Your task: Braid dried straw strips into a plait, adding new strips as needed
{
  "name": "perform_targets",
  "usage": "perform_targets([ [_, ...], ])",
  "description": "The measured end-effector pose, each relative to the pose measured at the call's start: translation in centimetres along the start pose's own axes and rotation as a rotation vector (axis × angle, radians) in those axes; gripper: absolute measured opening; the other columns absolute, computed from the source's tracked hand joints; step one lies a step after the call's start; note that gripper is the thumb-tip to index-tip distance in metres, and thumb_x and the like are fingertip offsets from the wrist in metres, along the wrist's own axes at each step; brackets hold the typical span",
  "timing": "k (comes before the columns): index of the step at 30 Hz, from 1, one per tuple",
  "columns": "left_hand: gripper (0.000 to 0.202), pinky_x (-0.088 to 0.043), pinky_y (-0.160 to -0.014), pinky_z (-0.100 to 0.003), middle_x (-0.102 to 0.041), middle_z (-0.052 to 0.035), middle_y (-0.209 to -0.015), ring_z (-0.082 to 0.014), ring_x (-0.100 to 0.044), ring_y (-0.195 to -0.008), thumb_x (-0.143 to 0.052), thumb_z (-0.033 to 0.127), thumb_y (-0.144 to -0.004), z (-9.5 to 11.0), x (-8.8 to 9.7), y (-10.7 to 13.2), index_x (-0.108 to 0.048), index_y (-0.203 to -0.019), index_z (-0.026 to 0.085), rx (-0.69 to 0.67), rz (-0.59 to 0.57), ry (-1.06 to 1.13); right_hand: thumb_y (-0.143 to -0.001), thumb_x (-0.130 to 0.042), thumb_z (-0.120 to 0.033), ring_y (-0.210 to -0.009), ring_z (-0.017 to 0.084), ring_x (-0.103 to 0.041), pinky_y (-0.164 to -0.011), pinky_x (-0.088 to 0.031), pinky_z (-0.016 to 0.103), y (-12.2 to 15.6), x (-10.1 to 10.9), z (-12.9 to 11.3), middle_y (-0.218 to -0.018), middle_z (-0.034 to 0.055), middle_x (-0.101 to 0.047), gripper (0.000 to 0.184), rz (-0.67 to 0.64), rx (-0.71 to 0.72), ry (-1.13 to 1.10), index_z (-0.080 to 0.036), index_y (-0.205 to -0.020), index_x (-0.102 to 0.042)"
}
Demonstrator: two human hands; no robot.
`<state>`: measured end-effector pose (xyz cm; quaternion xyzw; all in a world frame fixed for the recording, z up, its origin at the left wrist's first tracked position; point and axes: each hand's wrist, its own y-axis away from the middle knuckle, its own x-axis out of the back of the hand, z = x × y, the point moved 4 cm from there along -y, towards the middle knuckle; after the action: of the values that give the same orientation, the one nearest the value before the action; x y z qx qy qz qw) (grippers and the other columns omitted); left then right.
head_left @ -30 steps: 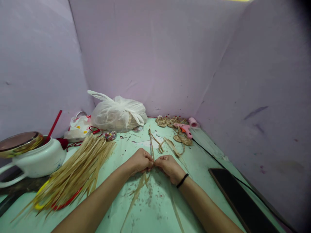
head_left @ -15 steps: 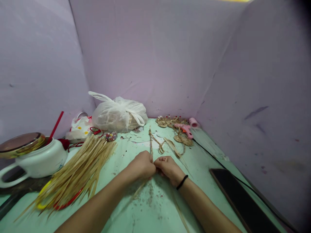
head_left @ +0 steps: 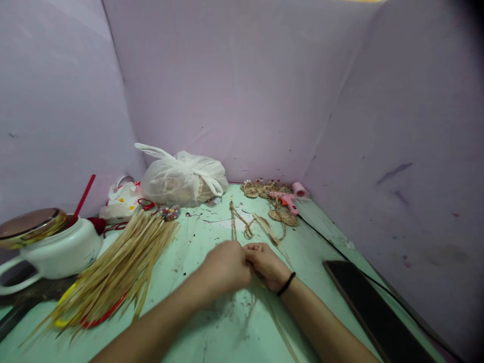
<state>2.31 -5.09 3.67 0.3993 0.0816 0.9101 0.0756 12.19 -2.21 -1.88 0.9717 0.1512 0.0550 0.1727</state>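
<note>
Both my hands meet at the middle of the pale green table (head_left: pixel 212 338). My left hand (head_left: pixel 226 266) is closed and pinches a thin braided straw cord (head_left: pixel 233 222) that runs away from me toward the back wall. My right hand (head_left: pixel 266 263), with a black band on its wrist, is closed too and grips the same cord and the loose straw strips (head_left: pixel 278 327) trailing toward me under my forearms. The left hand partly covers the right hand's fingertips.
A fan of straw strips (head_left: pixel 113 272) lies at left over red and yellow rings. A white pot (head_left: pixel 53 249) stands at far left. A white plastic bag (head_left: pixel 183 176), a bead cluster (head_left: pixel 170 212), straw coils (head_left: pixel 282 216), a pink glue gun (head_left: pixel 285 200) and a dark slab (head_left: pixel 374 312) are around.
My left hand has moved right and over the right hand's fingers, rolling the strips. The loose strip ends have swung under my left forearm.
</note>
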Motion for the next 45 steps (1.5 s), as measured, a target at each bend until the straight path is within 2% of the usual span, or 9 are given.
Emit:
perform_targets([
  [4,0.015,-0.027,-0.037,-0.02,-0.06,-0.0024,-0.06,-0.008,-0.044,-0.036,-0.047,0.012,-0.063,-1.8,2.9,-1.7,-0.058,-0.074,0.012,0.205,0.054,0.319,-0.061,-0.047,-0.019,-0.027,0.003,-0.015,-0.035,-0.006,0.022,0.1,0.2,-0.2,-0.027,-0.0092,-0.024,0.017,-0.062,-0.024,0.053,-0.015,-0.045,-0.048],
  [6,0.02,-0.026,-0.034,-0.019,-0.06,-0.0024,-0.06,-0.0071,-0.043,-0.033,-0.046,0.009,-0.063,-2.4,2.1,-2.1,-0.056,-0.081,0.01,0.313,-0.054,0.539,-0.062,-0.047,-0.019,-0.027,0.003,-0.016,-0.035,-0.006,0.022,0.1,0.2,-0.2,-0.028,-0.0092,-0.025,0.018,-0.068,-0.029,0.05,-0.015,-0.045,-0.048],
  [9,0.01,-0.029,-0.034,-0.018,-0.055,-0.003,-0.048,-0.0077,-0.045,-0.036,-0.047,0.009,-0.064,-2.7,-0.2,-2.5,-0.056,-0.065,0.008,0.355,-0.28,0.666,-0.062,-0.048,-0.02,-0.029,0.003,-0.019,-0.035,-0.009,0.021,0.0,0.2,-0.2,-0.031,-0.0078,-0.032,0.016,-0.084,-0.011,0.035,-0.015,-0.047,-0.048],
  [14,0.015,-0.018,-0.03,-0.018,-0.037,0.0034,-0.031,-0.0058,-0.03,-0.028,-0.05,0.013,-0.057,-3.6,-1.1,-3.2,-0.046,-0.043,0.013,0.306,-0.23,0.505,-0.059,-0.048,-0.014,-0.033,0.003,-0.022,-0.036,-0.011,0.02,-0.5,0.2,-0.2,-0.035,-0.0067,-0.037,0.011,-0.076,0.077,0.131,-0.014,-0.048,-0.05],
  [24,0.008,-0.009,-0.036,-0.021,-0.02,0.0095,-0.032,-0.0041,-0.018,-0.034,-0.047,0.008,-0.047,-4.2,-2.0,-4.3,-0.044,-0.044,0.015,0.137,-0.079,0.423,-0.06,-0.048,-0.009,-0.037,0.005,-0.033,-0.04,-0.025,0.019,-0.9,0.6,-0.7,-0.037,-0.0052,-0.042,0.015,-0.047,0.089,0.315,-0.014,-0.047,-0.049],
  [30,0.007,-0.01,-0.036,-0.021,-0.022,0.0084,-0.033,-0.005,-0.02,-0.034,-0.047,0.009,-0.048,-4.8,-2.6,-4.6,-0.044,-0.044,0.015,0.121,-0.069,0.433,-0.057,-0.046,-0.005,-0.044,0.007,-0.044,-0.045,-0.036,0.019,0.6,1.0,-1.6,-0.045,-0.0028,-0.05,0.015,-0.091,-0.137,0.176,-0.013,-0.056,-0.058],
  [36,0.007,-0.012,-0.036,-0.021,-0.025,0.0079,-0.032,-0.0044,-0.02,-0.034,-0.049,0.01,-0.048,-3.9,-1.8,-4.0,-0.046,-0.043,0.015,0.132,-0.09,0.493,-0.06,-0.055,-0.008,-0.043,0.005,-0.04,-0.046,-0.036,0.018,0.4,1.0,-1.7,-0.044,-0.0045,-0.046,0.009,-0.083,-0.041,0.115,-0.012,-0.051,-0.056],
  [42,0.009,-0.013,-0.036,-0.02,-0.03,0.0064,-0.031,-0.0037,-0.022,-0.034,-0.049,0.011,-0.048,-2.9,-1.2,-3.2,-0.046,-0.04,0.014,0.117,-0.103,0.59,-0.065,-0.055,-0.01,-0.043,0.008,-0.05,-0.05,-0.043,0.022,0.5,-0.1,-0.9,-0.042,-0.004,-0.049,0.014,-0.105,-0.106,-0.091,-0.016,-0.056,-0.045],
  [45,0.007,-0.012,-0.037,-0.021,-0.029,0.0061,-0.031,-0.0039,-0.021,-0.035,-0.049,0.011,-0.047,-3.0,-1.1,-3.2,-0.047,-0.04,0.013,0.079,-0.123,0.578,-0.066,-0.055,-0.01,-0.036,0.005,-0.039,-0.04,-0.035,0.017,0.3,0.1,-0.7,-0.038,-0.0063,-0.044,0.013,-0.091,-0.085,-0.054,-0.015,-0.057,-0.046],
])
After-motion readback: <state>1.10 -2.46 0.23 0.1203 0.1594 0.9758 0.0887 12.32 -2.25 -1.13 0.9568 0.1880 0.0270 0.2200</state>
